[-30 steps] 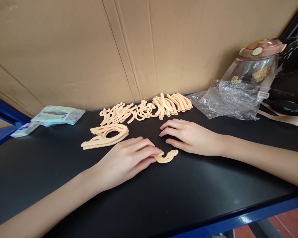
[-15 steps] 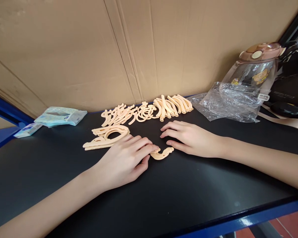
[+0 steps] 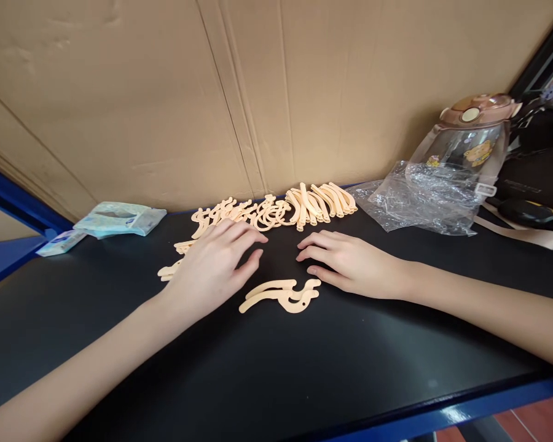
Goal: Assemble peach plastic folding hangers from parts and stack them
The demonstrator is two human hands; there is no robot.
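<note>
Two cream curved pieces with hooked ends point(image 3: 291, 298), which look like parts of folding clothes hangers, lie together on the black table in front of me. My left hand point(image 3: 221, 261) is up and left of them, fingers apart and holding nothing; it hides most of a stack of folded hanger pieces point(image 3: 169, 271). To the right, my right hand point(image 3: 345, 261) rests with fingers spread, just beyond the hooked ends and not gripping them. Behind both hands lie a row of small hook pieces point(image 3: 270, 215) and a pile of longer curved arms point(image 3: 322, 204).
A pack of tissues point(image 3: 120, 219) lies at the back left. Crumpled clear plastic film point(image 3: 424, 199) sits before a strapped water bottle point(image 3: 474, 138) at the right, beside a black bag point(image 3: 539, 153). A cardboard wall point(image 3: 166, 104) closes the back; a blue edge point(image 3: 461, 411) borders the front.
My left hand has let go of the hooked pieces and moved up and left, uncovering them and now covering the folded stack. My right hand has hardly moved.
</note>
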